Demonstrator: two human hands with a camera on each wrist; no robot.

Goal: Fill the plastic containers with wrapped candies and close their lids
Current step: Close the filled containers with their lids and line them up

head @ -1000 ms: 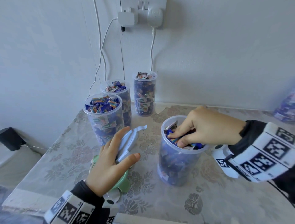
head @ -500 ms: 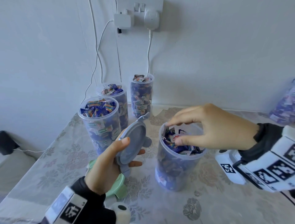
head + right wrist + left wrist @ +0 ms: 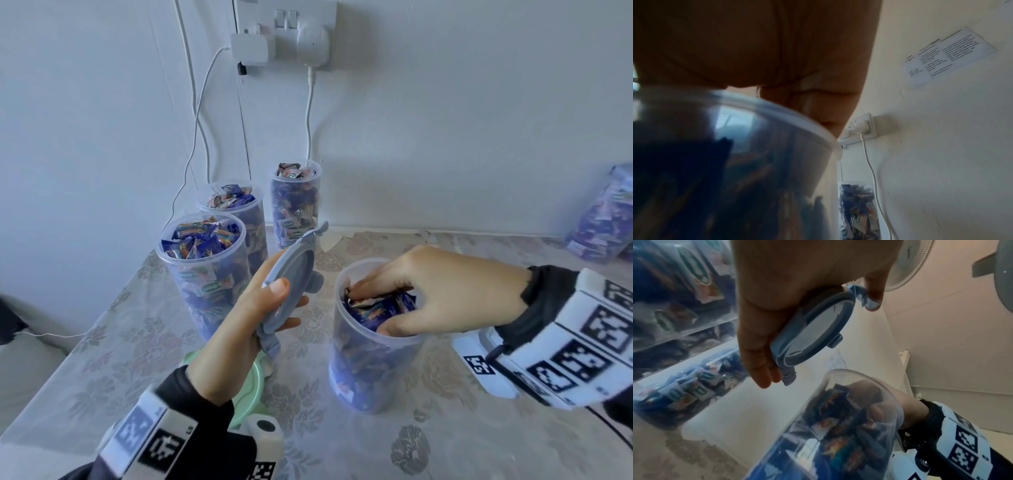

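Note:
My left hand (image 3: 287, 298) grips a round grey-blue lid (image 3: 295, 266) by its rim, thumb on top, and holds it tilted on edge above the table; the lid (image 3: 818, 331) shows its underside in the left wrist view. To its right stands a clear plastic container (image 3: 370, 370) nearly full of blue wrapped candies (image 3: 376, 311). My right hand (image 3: 373, 310) reaches into its mouth, with straight fingers and thumb pressing on the top candies. The right wrist view shows only the palm above the container's rim (image 3: 777, 110).
Three open containers (image 3: 205, 274), (image 3: 251, 222), (image 3: 296, 205) heaped with candies stand at the back left by the wall. A green lid (image 3: 251, 387) lies under my left wrist. A bag of candies (image 3: 603, 219) leans at the far right. Charger cables (image 3: 310, 113) hang from the wall socket.
My left hand lifted the grey-blue lid off the green one and tilted it upright. My right hand rose to the container's rim, then went back down onto the candies.

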